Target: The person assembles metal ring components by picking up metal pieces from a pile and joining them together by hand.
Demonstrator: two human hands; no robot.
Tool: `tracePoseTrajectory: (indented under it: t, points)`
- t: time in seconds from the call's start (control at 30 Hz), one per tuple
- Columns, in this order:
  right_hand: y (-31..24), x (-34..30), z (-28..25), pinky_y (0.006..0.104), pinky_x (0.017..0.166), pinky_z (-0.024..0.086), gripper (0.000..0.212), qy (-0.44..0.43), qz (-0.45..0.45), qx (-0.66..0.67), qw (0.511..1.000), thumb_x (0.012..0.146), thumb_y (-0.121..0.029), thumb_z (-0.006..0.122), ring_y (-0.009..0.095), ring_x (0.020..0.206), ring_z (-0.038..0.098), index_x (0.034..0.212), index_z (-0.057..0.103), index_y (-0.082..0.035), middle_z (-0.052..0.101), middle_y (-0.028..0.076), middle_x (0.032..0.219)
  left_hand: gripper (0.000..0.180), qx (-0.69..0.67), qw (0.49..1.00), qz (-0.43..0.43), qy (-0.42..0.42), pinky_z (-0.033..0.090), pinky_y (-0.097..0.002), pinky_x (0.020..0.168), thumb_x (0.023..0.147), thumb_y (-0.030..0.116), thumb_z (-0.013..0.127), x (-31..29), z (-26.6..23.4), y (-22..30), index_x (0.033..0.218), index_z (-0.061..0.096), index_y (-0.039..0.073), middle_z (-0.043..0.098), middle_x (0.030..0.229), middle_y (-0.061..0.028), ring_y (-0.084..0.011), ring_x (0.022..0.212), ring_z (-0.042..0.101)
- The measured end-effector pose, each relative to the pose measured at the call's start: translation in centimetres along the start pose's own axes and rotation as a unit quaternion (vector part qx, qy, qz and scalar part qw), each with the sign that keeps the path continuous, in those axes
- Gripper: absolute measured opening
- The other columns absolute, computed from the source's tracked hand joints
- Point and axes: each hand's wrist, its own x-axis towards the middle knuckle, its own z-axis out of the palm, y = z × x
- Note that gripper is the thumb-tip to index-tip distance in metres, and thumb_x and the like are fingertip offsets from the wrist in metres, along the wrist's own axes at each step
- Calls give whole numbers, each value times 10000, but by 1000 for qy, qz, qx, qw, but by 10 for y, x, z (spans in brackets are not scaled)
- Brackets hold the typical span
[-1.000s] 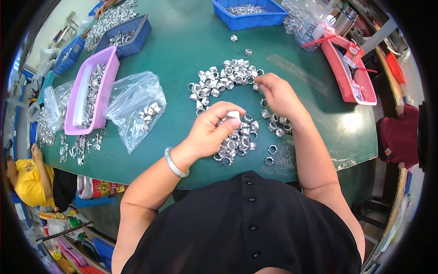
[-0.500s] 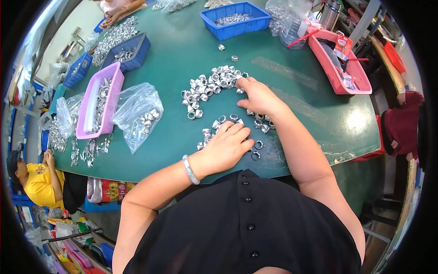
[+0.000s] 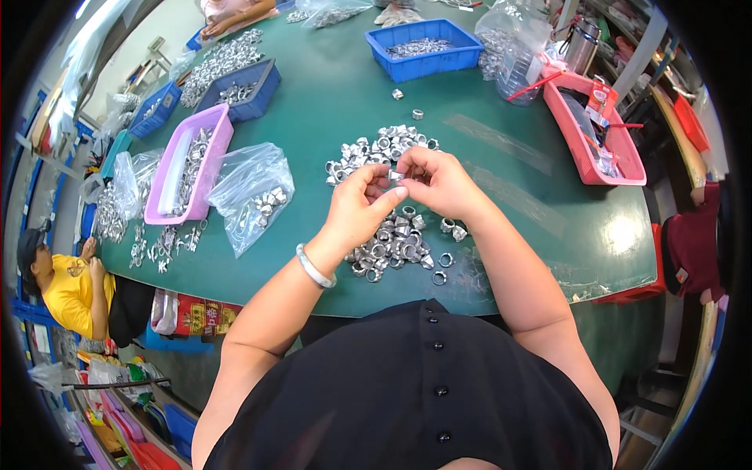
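Observation:
My left hand (image 3: 359, 205), with a pale bangle (image 3: 315, 268) on its wrist, and my right hand (image 3: 440, 185) meet over the middle of the table. Between their fingertips they pinch one silver metal ring (image 3: 395, 175), partly covered by the fingers. Just beyond my hands lies a loose pile of silver rings (image 3: 360, 150). A second heap of rings (image 3: 399, 244) sits nearer to me, below my hands, with a few single rings (image 3: 446, 259) to its right.
On the green table (image 3: 329, 102) stand a pink-purple basket (image 3: 154, 196), a dark blue bin (image 3: 270, 82), a blue bin (image 3: 439, 66) and a pink basket (image 3: 576, 153). A clear plastic bag (image 3: 251, 184) holds rings at left. A person in yellow (image 3: 74, 301) sits left.
Both hands have left the ring piles and come together, now with a ring between them. The nearer rings, covered before by my left hand, are in sight. The view has shifted slightly.

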Motion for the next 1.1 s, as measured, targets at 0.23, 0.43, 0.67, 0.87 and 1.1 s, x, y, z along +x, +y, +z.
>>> tracePoseTrajectory:
  t: [0.23, 0.43, 0.67, 0.87, 1.1]
  points:
    - [-16, -6, 6, 248, 551, 437, 219, 33, -209, -127, 969, 680, 15, 631, 130, 637, 531, 884, 564, -26, 555, 29, 762, 239, -248, 968, -10, -38, 464, -199, 718, 829, 46, 605, -9, -1, 3, 1046, 540, -29, 594, 898, -44, -81, 810, 557]
    - [-27, -10, 8, 244, 593, 450, 327, 24, -158, -81, 984, 679, 22, 646, 123, 705, 543, 986, 540, -16, 544, 45, 862, 288, -291, 956, 39, -20, 474, -223, 774, 809, -21, 598, -20, -5, 1, 1088, 526, -21, 577, 933, -35, -95, 862, 556]
    - [-25, -9, 11, 250, 601, 462, 302, 26, -181, -46, 982, 692, 12, 640, 138, 703, 535, 972, 532, -22, 523, 57, 875, 328, -265, 962, 66, -11, 469, -233, 793, 806, -41, 587, -26, -10, 0, 1121, 502, -5, 567, 962, -44, -105, 899, 554]
    - [-20, -10, 10, 268, 736, 475, 295, -5, -104, 112, 988, 754, 25, 611, 129, 860, 533, 1031, 514, -7, 516, 54, 972, 237, -412, 910, -26, -42, 472, -304, 813, 918, 108, 446, -27, -17, 6, 1131, 448, 4, 585, 986, -109, -158, 890, 576]
    - [-26, -8, 7, 278, 806, 459, 275, -21, -42, 273, 961, 803, 8, 577, 131, 925, 539, 1067, 499, 4, 543, 56, 1005, 377, -602, 777, -152, -102, 484, -312, 753, 953, 322, 363, -27, -28, 0, 1065, 533, 5, 638, 909, -113, -196, 817, 606]
